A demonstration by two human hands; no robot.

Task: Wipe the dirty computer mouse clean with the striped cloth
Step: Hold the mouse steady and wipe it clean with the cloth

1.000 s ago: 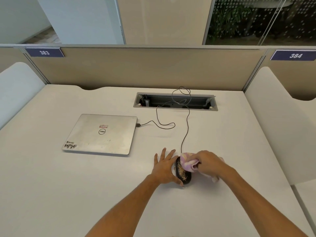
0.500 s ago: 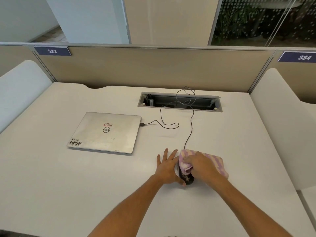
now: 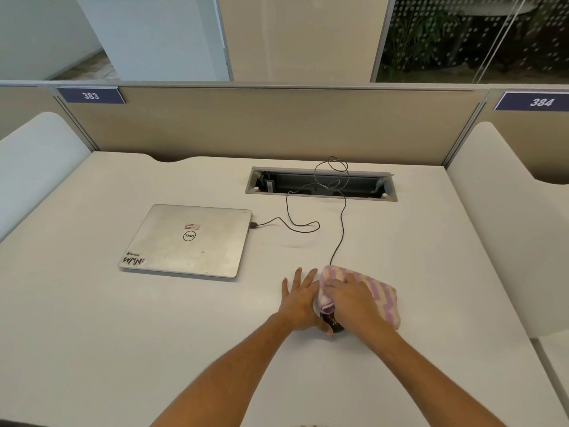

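Mostly hidden, the mouse [image 3: 333, 324] sits under the right hand [image 3: 354, 298], its grip pressing the striped cloth [image 3: 383, 295]; left hand [image 3: 300, 302] spread flat beside it.

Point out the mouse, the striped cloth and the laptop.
mouse [image 3: 334, 325], head view, bare rear end
striped cloth [image 3: 383, 295], head view, right side
laptop [image 3: 191, 238], head view, lid middle

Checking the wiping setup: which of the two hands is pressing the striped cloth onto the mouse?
The right hand presses the striped cloth over the mouse; the left hand only braces the mouse's side, fingers spread.
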